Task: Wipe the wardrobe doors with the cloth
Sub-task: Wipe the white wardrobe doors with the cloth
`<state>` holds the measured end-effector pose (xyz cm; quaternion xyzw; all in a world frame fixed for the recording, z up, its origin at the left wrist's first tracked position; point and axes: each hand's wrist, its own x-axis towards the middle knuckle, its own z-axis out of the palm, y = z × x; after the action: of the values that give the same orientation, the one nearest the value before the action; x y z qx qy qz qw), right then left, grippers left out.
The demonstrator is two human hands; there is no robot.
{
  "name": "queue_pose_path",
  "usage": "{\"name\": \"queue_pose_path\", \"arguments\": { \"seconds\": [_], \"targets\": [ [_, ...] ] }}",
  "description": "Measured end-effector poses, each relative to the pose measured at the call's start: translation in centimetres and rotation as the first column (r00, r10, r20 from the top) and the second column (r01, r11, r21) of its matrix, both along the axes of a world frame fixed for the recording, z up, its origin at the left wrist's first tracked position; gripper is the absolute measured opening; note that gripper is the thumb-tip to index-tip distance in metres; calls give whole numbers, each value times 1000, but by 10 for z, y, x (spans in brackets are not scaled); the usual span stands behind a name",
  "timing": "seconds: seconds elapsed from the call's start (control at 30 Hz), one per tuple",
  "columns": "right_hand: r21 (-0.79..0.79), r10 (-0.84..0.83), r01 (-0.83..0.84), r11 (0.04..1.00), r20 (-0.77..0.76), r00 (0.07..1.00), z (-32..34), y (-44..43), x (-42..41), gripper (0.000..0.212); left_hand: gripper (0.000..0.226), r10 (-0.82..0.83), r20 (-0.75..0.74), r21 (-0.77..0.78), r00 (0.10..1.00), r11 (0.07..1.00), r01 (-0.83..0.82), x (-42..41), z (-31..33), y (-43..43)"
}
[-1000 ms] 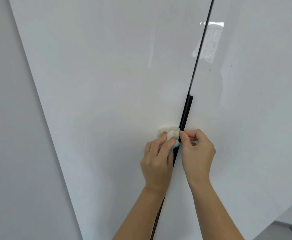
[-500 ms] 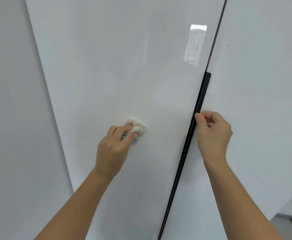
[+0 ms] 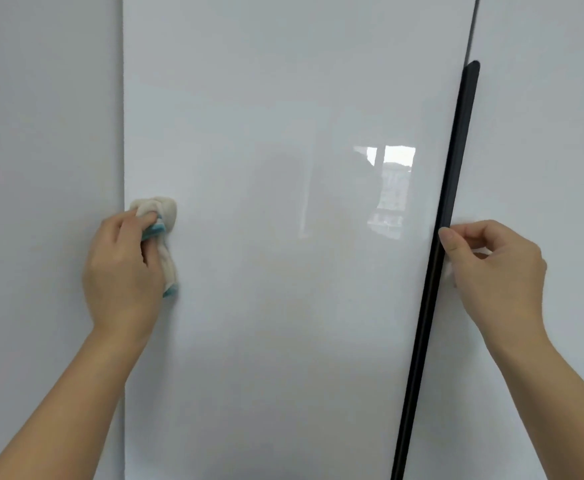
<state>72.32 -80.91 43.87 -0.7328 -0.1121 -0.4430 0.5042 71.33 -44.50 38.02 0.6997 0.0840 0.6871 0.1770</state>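
Note:
A glossy white wardrobe door [image 3: 283, 237] fills the middle of the view. My left hand [image 3: 121, 271] presses a bunched cream cloth with a blue-green edge [image 3: 164, 223] against the door near its left edge. A long black handle strip [image 3: 453, 188] runs down the door's right edge. My right hand [image 3: 494, 268] has its fingers curled, with the thumb tip resting on that strip. A second white door [image 3: 553, 133] lies to the right of the strip.
A plain white panel [image 3: 41, 168] stands to the left of the wiped door, meeting it at a thin vertical seam. A window reflection [image 3: 387, 188] shows on the glossy door near the handle strip.
My left hand has slid the cloth leftward across the door, from the black handle strip to the door's left edge. My right hand has stayed at the strip.

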Motion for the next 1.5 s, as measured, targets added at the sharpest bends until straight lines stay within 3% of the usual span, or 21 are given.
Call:
{"name": "queue_pose_path", "arguments": {
  "seconds": [0.23, 0.47, 0.63, 0.73, 0.87, 1.0, 1.13, 1.37, 1.5],
  "targets": [
    [-81, -210, 225, 971, 165, 964, -22, 10, 18, 15, 28, 100, 28, -3, 995, 995, -100, 8, -9, 22],
    [-155, -415, 483, 862, 334, 846, -35, 14, 33, 20, 27, 134, 62, 87, 989, 986, -139, 16, -13, 27],
    [-65, -412, 511, 857, 508, 756, -44, 20, 49, 21, 30, -46, 276, -128, 960, 988, 84, 31, -11, 9],
    [-21, -447, 548, 836, 553, 703, -44, 23, 56, 21, 31, -129, 379, -142, 916, 970, 195, 38, -6, -26],
    [36, -457, 534, 845, 566, 686, -43, 24, 61, 19, 33, -202, 420, -68, 885, 965, 252, 46, 1, -72],
    [59, -444, 513, 856, 591, 673, -44, 23, 64, 19, 38, -286, 432, 177, 855, 957, 231, 57, 9, -129],
    [37, -414, 504, 863, 622, 664, -43, 22, 64, 19, 39, -383, 373, 285, 845, 914, 288, 63, 17, -194],
    [-130, -309, 503, 854, 652, 692, -43, 4, 57, 18, 47, -457, 312, 458, 833, 840, 290, 62, 13, -236],
    [-247, -240, 483, 840, 629, 739, -38, -11, 49, 19, 40, -463, 253, 583, 850, 774, 248, 64, 7, -228]
  ]
}}
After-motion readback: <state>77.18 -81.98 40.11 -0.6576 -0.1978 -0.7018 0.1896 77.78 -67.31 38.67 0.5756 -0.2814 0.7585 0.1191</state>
